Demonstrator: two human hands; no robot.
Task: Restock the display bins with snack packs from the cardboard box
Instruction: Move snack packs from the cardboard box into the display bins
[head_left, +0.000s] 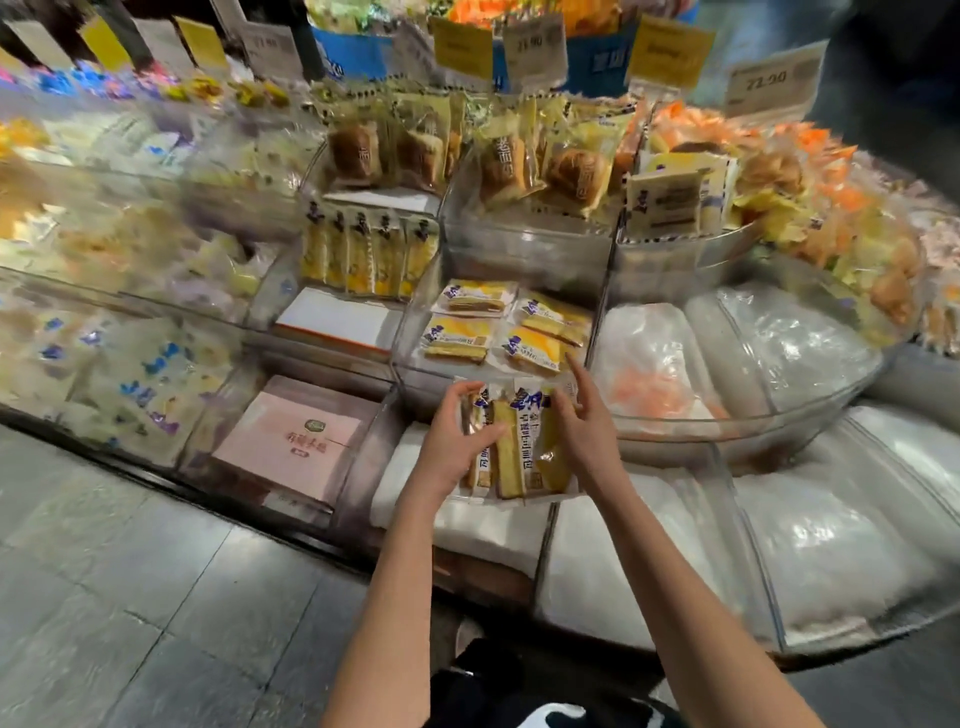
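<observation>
Nearest me, the left hand (457, 441) and right hand (584, 423) clasp a bunch of packs (511, 452) between them, stood on end low in the front bin (363, 467), with the right forefinger sticking up. Just behind, four flat packs (501, 327) lie in the next bin (410, 332). Farther back, bread (519, 166) stands under price tags (535, 47).

A single head-worn wide-angle view looks forward and down from above the left hand (452, 441) and right hand (587, 431), close enough that both forearms run up from the bottom edge. Display bins (524, 249) spread beyond the hands, and floor (130, 597) lies left of them.
</observation>
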